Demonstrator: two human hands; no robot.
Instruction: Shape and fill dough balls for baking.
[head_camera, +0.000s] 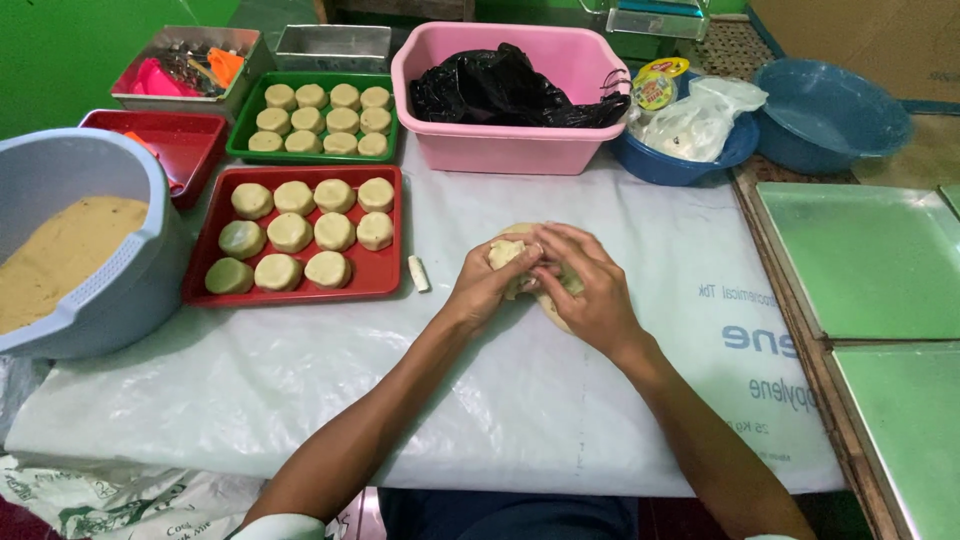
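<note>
Head camera looked down on a bench (300, 400) covered with a pale plastic sheet. At the far left stood a grey-blue bucket (120, 290) with yellowish-brown filling (60, 255) inside. Just right of it lay a red tray (385, 280) carrying eleven round dough pieces in rows, and behind that a green tray (238, 140) with a further batch. A small white stub (418, 273) lay on the sheet just beside the red tray's right edge. Further back sat a pink tub (500, 150) holding a black bag (500, 90). Near the middle of the sheet, the left hand (485, 285) came in from the lower left, forearm angled up and to the right, its fingers curled around the left side of a lump of dough (507, 252). The right hand (590, 285) reached in from the lower right, wrist bent, its fingers laid over the top and right of the same lump, fingertips meeting the left hand's. Each grip was closed on the dough, which sat pressed between both palms just above the sheet; whether it touched the sheet could not be told. To the right stood a blue bowl (680, 165) with a white bag (700, 120), then a larger blue basin (830, 110), and green metal trays (870, 260) along the right edge.
</note>
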